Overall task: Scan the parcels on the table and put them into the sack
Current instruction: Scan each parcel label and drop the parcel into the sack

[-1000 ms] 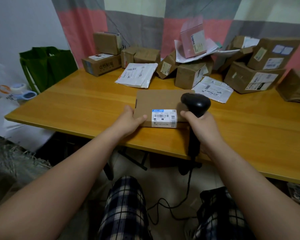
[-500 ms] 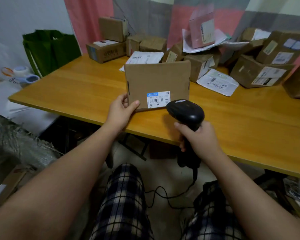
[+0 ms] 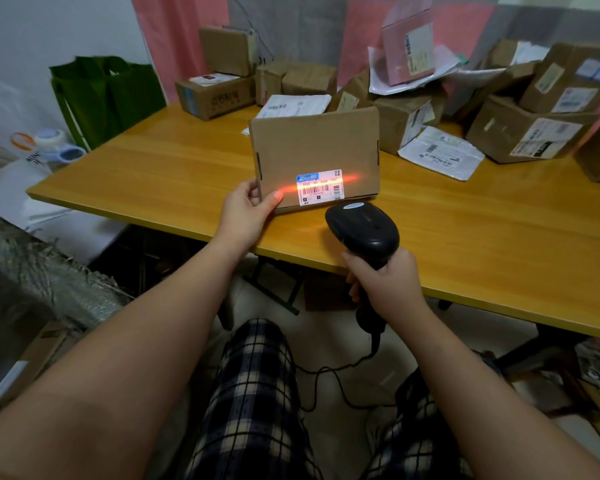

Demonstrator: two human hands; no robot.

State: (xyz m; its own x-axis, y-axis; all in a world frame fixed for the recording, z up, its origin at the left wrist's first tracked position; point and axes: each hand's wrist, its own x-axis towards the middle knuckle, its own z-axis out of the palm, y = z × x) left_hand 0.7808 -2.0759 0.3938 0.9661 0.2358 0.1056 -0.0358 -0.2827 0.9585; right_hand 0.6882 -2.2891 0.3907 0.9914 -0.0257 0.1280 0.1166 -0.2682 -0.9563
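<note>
Both hands full: left hand [image 3: 246,210] pinching the lower left corner of the flat cardboard box [image 3: 316,147], stood on its long edge near the front of the wooden table [image 3: 153,168]. Right hand [image 3: 386,287] curled tight round the handle of the black barcode scanner [image 3: 363,230], just before the box, red light line across the white label [image 3: 319,187]. More parcels [image 3: 530,133] piled at the back, grey woven sack [image 3: 32,282] low on the left.

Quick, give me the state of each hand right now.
Left hand: holding the cardboard parcel by its lower left corner.
Right hand: gripping the barcode scanner.
</note>
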